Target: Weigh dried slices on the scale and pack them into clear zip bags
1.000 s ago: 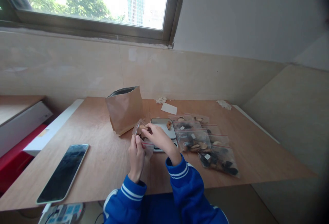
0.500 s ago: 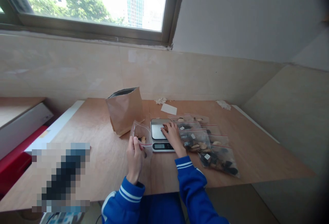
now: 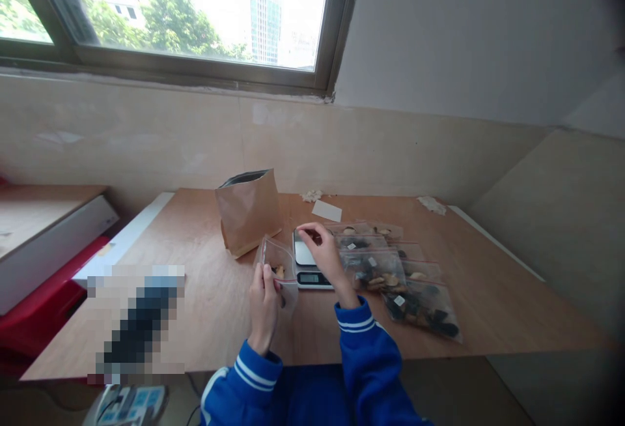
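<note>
My left hand is closed on the edge of a clear zip bag with a red seal line. A few tan and dark dried pieces lie inside this bag. Over the small kitchen scale my right hand is raised, thumb and fingers curled together. Something brown shows in the curve of the fingers, too small to tell whether it is held or lies behind them. The scale has a shiny plate and a grey display, partly covered by the hand.
Several filled zip bags with dark and tan dried slices overlap right of the scale. An open brown paper pouch stands at the back left. Behind the scale are a white card and crumpled white scraps. A pixelated dark patch covers the table's left.
My right hand has lifted off the scale plate and its fingers have curled in. The left hand still grips the zip bag. The whole view has shifted slightly.
</note>
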`<state>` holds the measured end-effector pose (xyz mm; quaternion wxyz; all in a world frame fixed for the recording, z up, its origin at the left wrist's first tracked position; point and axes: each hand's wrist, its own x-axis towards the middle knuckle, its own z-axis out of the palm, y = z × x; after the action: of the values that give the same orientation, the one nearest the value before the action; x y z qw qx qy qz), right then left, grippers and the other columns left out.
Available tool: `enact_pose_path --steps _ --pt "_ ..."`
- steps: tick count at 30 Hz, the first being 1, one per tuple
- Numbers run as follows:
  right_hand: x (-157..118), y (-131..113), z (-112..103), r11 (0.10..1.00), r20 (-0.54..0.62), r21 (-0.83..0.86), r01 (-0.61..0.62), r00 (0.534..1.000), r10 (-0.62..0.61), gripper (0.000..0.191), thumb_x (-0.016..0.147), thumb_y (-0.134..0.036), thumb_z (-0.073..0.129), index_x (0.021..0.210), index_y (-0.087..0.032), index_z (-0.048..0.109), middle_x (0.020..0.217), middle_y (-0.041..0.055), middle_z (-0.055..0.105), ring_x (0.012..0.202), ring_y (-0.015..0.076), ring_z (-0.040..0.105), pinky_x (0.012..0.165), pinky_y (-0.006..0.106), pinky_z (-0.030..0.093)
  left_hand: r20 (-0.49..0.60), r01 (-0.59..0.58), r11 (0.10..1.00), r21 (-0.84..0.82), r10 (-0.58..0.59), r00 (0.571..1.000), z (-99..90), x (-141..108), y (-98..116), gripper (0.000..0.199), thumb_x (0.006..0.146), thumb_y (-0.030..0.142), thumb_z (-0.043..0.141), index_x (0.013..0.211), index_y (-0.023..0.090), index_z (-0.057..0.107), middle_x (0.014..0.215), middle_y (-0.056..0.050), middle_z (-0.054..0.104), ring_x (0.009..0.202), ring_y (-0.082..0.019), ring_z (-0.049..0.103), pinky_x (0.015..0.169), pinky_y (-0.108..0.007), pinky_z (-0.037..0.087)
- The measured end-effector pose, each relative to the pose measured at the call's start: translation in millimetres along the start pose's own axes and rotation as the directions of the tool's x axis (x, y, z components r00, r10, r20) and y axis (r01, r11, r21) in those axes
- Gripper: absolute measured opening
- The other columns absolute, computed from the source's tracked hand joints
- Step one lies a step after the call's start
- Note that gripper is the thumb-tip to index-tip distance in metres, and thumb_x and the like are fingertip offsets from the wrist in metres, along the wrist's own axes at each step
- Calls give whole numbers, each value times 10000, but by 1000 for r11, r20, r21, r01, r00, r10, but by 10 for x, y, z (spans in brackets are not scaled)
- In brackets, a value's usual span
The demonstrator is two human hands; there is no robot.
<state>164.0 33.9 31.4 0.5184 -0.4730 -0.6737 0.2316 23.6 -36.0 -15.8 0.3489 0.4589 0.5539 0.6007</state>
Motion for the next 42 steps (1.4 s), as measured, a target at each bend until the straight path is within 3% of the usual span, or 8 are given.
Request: enact_pose_path --steps 5,13,18,24,29,33,37,42 --pt "-68 -504 109 999 139 -9 47 989 -45 260 920 -398 513 1070 -249 664 1062 49 645 991 182 597 910 330 472 14 -9 999 -37 10 1000 -62 -56 28 409 929 542 378 691 218 452 564 40 462 520 -127 468 550 -262 381" --pt "-905 -286 123 959 192 144 -245 957 216 644 814 -483 657 1367 -237 435 1385 120 519 1231 247 537 966 393 494 38 99 952 -288 -92 995 -98 -152 83 388 888 547 481 719 197 489 631 26 510 594 -123 512 613 -251 458" --pt "-953 -363 221 915 95 305 -265 964 248 349 924 -488 488 1023 -211 676 1044 98 724 965 235 682 883 384 531 172 28 953 -303 26 985 -109 -239 106 379 931 509 407 769 188 526 759 -13 562 739 -150 569 758 -288 484" --pt "-974 -325 70 902 -93 356 -243 951 293 390 907 -540 498 933 -195 679 832 72 750 776 224 703 734 330 554 -133 -10 994 -108 -5 991 -272 -37 -24 422 860 488 554 1170 202 546 1234 -90 547 1087 -204 544 940 -347 435" --pt "-1074 -213 -57 913 -12 334 -234 968 252 441 932 -564 423 964 -203 673 848 69 750 789 227 703 747 335 551 219 115 938 -328 -43 975 -318 67 -154 348 804 468 638 963 160 663 930 -52 670 880 -170 610 782 -275 483" --pt "-1129 -49 -188 959 -91 185 -214 968 233 448 930 -579 404 963 -216 664 865 71 742 795 223 686 752 340 540 80 162 912 -377 -143 987 -382 8 -220 350 767 492 675 916 180 623 674 45 535 550 -73 492 475 -171 386" --pt "-1178 157 -260 961 -182 161 -225 950 253 435 935 -560 409 906 -196 646 805 68 730 687 188 661 701 321 530 -11 168 896 -410 -189 982 -508 17 -302 398 732 512 702 946 193 597 663 61 497 536 -68 483 460 -160 381" --pt "-1212 362 -26 964 -212 142 -225 944 252 474 850 -577 546 1098 -181 623 1166 134 666 1000 236 649 829 364 525 8 112 901 -418 -120 993 -558 23 -403 373 728 489 720 862 162 601 624 60 490 524 -57 442 472 -157 357"
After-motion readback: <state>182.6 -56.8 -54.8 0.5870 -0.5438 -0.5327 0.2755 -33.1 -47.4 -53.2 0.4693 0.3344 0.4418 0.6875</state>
